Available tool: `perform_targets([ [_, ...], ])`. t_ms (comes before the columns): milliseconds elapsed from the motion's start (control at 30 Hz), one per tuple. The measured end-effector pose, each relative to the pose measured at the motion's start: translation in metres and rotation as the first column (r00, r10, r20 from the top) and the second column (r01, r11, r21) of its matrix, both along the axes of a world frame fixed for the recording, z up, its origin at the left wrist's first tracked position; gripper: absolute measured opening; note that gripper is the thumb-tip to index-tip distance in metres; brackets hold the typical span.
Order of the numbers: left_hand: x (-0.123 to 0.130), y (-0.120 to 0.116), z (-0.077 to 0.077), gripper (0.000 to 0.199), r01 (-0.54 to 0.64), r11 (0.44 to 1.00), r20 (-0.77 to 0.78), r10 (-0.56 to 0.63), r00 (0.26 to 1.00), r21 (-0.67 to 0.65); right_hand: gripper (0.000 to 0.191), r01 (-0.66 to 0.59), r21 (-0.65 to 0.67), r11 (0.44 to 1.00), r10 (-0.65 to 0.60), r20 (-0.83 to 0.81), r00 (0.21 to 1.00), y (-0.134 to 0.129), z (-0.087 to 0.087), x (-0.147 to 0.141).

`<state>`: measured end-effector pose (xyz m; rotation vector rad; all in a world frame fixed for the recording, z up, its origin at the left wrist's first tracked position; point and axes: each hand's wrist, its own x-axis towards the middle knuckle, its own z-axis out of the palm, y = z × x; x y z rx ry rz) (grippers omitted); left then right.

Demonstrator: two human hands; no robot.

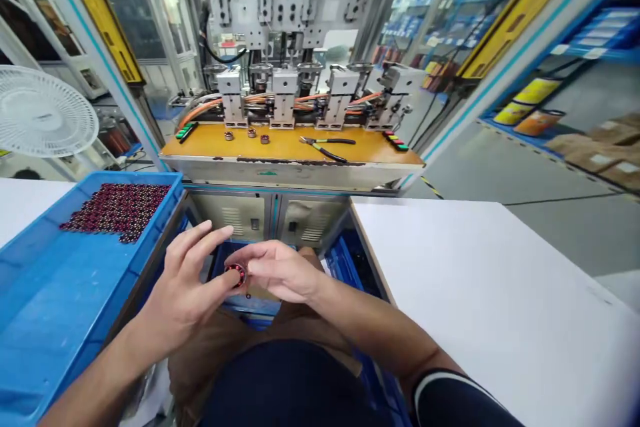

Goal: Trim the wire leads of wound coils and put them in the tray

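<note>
A small ring-shaped motor stator [236, 274] with red and dark segments is held over my lap. My right hand [280, 270] grips it from the right, fingers and thumb closed at its rim. The thumb of my left hand [187, 287] touches its face, while the other visible left fingers stretch up and apart. Below the ring, near my right fingertips, is a small dark piece [249, 295], too small to make out. On the left, a blue tray [55, 293] carries many similar dark red stators [117, 210] packed in rows at its far end.
Ahead stands a machine with several clamp heads [284, 97] over a yellow ledge [210, 147]. Several stators [265, 139] and pliers [327, 147] lie on the ledge. Button strips [395, 141] sit at its ends. A white table [470, 280] is at right, a white fan [45, 110] at left.
</note>
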<state>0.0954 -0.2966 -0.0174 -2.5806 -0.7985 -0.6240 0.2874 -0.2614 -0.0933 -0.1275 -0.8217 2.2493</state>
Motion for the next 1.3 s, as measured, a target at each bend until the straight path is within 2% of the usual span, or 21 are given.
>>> perform_targets([
  [100,-0.004,-0.005,-0.004,0.026,-0.013,0.995,0.015,0.014,1.0,-0.095,0.046,-0.02,-0.055,0.998,0.019,-0.023,1.0,-0.003,-0.009,-0.01],
  [200,0.002,-0.001,-0.021,0.045,0.028,0.987,0.313,0.022,0.949,-0.156,0.045,0.038,-0.094,0.995,-0.041,-0.038,0.998,-0.003,-0.012,-0.013],
  [267,0.011,0.004,-0.039,0.063,0.062,0.979,0.602,0.07,0.795,-0.195,0.044,0.114,-0.128,0.985,-0.122,-0.061,0.991,0.0,-0.012,-0.013],
  [333,0.024,0.01,-0.058,0.071,0.133,0.949,0.789,0.155,0.595,-0.286,0.043,0.174,-0.155,0.972,-0.189,-0.085,0.978,0.004,-0.013,-0.013],
  [400,0.037,0.017,-0.072,0.067,0.238,0.902,0.874,0.239,0.423,-0.362,0.041,0.189,-0.175,0.966,-0.208,-0.097,0.973,0.01,-0.015,-0.011],
  [467,0.046,0.026,-0.08,0.065,0.297,0.879,0.908,0.278,0.314,-0.373,0.041,0.183,-0.202,0.962,-0.205,-0.093,0.974,0.015,-0.019,-0.01],
  [533,0.051,0.036,-0.083,0.066,0.322,0.876,0.919,0.272,0.284,-0.359,0.041,0.181,-0.235,0.955,-0.205,-0.081,0.975,0.02,-0.025,-0.011],
  [667,0.048,0.049,-0.082,0.072,0.358,0.85,0.905,0.275,0.325,-0.387,0.042,0.153,-0.293,0.944,-0.176,-0.056,0.983,0.027,-0.04,-0.019],
  [733,0.041,0.049,-0.081,0.074,0.349,0.843,0.895,0.294,0.336,-0.409,0.042,0.178,-0.242,0.954,-0.179,0.018,0.984,0.029,-0.045,-0.019],
  [767,0.037,0.049,-0.081,0.074,0.332,0.846,0.889,0.307,0.339,-0.418,0.037,0.261,-0.151,0.953,-0.247,0.108,0.963,0.031,-0.045,-0.017],
  [800,0.032,0.047,-0.08,0.075,0.304,0.851,0.883,0.322,0.342,-0.428,0.029,0.39,0.007,0.921,-0.382,0.212,0.899,0.032,-0.044,-0.012],
  [833,0.026,0.046,-0.08,0.076,0.27,0.857,0.874,0.338,0.35,-0.439,0.02,0.513,0.232,0.826,-0.562,0.283,0.777,0.034,-0.04,-0.007],
  [867,0.021,0.044,-0.08,0.077,0.236,0.863,0.865,0.347,0.363,-0.446,0.015,0.566,0.489,0.663,-0.734,0.281,0.618,0.036,-0.036,0.0],
  [900,0.016,0.042,-0.08,0.078,0.209,0.87,0.856,0.349,0.382,-0.447,0.018,0.519,0.718,0.463,-0.854,0.204,0.479,0.039,-0.03,0.007],
  [933,0.012,0.04,-0.08,0.08,0.191,0.874,0.847,0.344,0.405,-0.446,0.025,0.396,0.878,0.27,-0.908,0.096,0.408,0.043,-0.024,0.014],
  [967,0.008,0.039,-0.081,0.081,0.184,0.876,0.838,0.336,0.429,-0.446,0.029,0.243,0.964,0.106,-0.913,-0.002,0.409,0.047,-0.018,0.019],
  [1033,0.005,0.037,-0.082,0.083,0.191,0.873,0.828,0.325,0.457,-0.449,0.023,-0.03,0.994,-0.104,-0.862,-0.075,0.501,0.055,-0.009,0.025],
  [1067,0.005,0.036,-0.084,0.084,0.2,0.87,0.829,0.324,0.456,-0.45,0.021,-0.113,0.98,-0.163,-0.843,-0.079,0.533,0.058,-0.006,0.026],
  [1133,0.006,0.035,-0.085,0.083,0.213,0.865,0.834,0.328,0.444,-0.454,0.024,-0.189,0.959,-0.213,-0.829,-0.075,0.554,0.06,-0.004,0.025],
  [1200,0.008,0.034,-0.087,0.083,0.207,0.865,0.839,0.341,0.425,-0.457,0.025,-0.196,0.957,-0.213,-0.835,-0.074,0.546,0.057,-0.006,0.023],
  [1300,0.01,0.033,-0.087,0.08,0.196,0.855,0.842,0.388,0.375,-0.481,0.023,-0.124,0.979,-0.16,-0.812,-0.059,0.581,0.043,-0.012,0.02],
])
